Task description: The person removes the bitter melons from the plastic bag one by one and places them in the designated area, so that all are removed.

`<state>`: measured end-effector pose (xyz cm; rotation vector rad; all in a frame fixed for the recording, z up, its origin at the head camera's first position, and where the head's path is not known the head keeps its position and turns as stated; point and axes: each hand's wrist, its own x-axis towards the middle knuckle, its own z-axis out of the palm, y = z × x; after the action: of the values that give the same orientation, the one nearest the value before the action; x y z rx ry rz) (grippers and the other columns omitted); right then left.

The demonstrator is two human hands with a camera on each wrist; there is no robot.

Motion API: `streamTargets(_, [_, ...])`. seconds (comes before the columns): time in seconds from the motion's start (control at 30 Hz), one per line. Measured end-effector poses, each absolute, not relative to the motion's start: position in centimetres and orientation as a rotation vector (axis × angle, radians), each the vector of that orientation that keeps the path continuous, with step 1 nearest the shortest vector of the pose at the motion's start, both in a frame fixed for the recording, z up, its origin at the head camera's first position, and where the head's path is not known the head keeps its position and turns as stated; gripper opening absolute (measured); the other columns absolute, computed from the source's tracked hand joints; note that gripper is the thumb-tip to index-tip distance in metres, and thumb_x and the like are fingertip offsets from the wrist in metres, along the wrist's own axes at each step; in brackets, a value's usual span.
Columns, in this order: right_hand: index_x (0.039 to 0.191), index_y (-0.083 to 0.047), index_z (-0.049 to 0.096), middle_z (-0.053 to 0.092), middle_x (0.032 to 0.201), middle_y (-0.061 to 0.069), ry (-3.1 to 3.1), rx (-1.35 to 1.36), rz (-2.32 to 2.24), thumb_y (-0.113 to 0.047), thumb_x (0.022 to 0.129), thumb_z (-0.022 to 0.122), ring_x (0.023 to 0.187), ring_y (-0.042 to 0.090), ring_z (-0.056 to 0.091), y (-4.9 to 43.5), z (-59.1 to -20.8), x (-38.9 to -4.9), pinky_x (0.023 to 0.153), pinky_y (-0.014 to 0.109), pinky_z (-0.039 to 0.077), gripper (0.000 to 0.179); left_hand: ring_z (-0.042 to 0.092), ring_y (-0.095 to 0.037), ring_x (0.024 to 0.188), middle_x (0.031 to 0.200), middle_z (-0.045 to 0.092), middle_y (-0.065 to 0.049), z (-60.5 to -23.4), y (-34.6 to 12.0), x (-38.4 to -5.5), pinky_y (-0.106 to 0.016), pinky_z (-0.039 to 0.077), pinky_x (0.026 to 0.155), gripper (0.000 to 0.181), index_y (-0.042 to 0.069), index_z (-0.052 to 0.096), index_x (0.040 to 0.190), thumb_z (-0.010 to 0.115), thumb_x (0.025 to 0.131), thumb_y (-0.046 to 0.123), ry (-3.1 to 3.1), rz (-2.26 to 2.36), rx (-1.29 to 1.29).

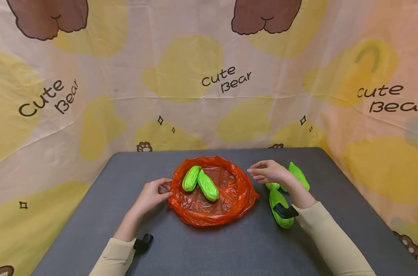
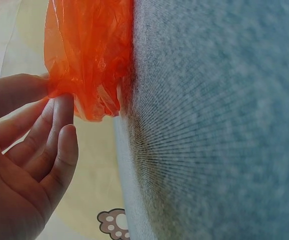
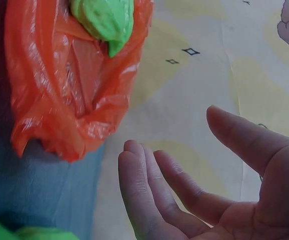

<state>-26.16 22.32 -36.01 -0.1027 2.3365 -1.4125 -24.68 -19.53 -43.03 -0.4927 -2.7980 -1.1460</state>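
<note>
The thin, crinkled orange plastic bag (image 1: pixel 209 220) sat mid-frame on the matte grey table (image 1: pixel 209 251), spread into a rough round with a puckered rim, two glossy, ridged, oblong green vegetables (image 1: pixel 208 186) lying in its left half. At centre left, the left hand (image 1: pixel 153 197) pinched the film between thumb and fingertip. At centre right, the right hand (image 1: pixel 270 172) hung just beside the rim, thumb and fingers apart, partly covering loose tapered vegetables (image 1: pixel 299 176).

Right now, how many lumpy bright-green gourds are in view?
5 at least: two gourds inside the orange plastic bag, three right of it on the grey table, where the right hand may hide more.
</note>
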Motion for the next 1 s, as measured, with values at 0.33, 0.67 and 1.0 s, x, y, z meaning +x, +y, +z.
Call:
streamTargets(0.33, [0.128, 0.003, 0.053, 0.055, 0.128, 0.024, 2.351, -0.114, -1.410, -0.032, 0.091, 0.063, 0.116, 0.036, 0.057, 19.3, -36.2, -27.3, 0.090, 0.042, 0.051, 0.051, 0.061, -0.012, 0.072, 0.089, 0.067, -0.004, -43.3, -19.7, -24.8, -0.024, 0.049, 0.062, 0.041, 0.007, 0.064, 0.119, 0.073, 0.080, 0.011, -2.808, -1.148, -0.473])
streamTargets(0.67, [0.127, 0.003, 0.054, 0.058, 0.124, 0.021, 2.342, -0.131, -1.414, -0.029, 0.090, 0.064, 0.115, 0.036, 0.058, 16.5, -36.6, -27.9, 0.092, 0.045, 0.049, 0.050, 0.062, -0.011, 0.072, 0.090, 0.067, -0.004, -43.3, -19.7, -24.8, -0.024, 0.049, 0.061, 0.041, 0.006, 0.063, 0.120, 0.072, 0.080, 0.011, -2.807, -1.152, -0.483])
streamTargets(1.0, [0.124, 0.001, 0.057, 0.057, 0.126, 0.022, 2.283, -0.124, -1.420, -0.028, 0.090, 0.065, 0.115, 0.036, 0.058, 13.9, -37.5, -29.0, 0.094, 0.046, 0.048, 0.046, 0.062, -0.012, 0.072, 0.090, 0.067, -0.006, -43.2, -19.7, -24.7, -0.024, 0.049, 0.061, 0.041, 0.005, 0.063, 0.120, 0.072, 0.080, 0.009, -2.801, -1.176, -0.472])
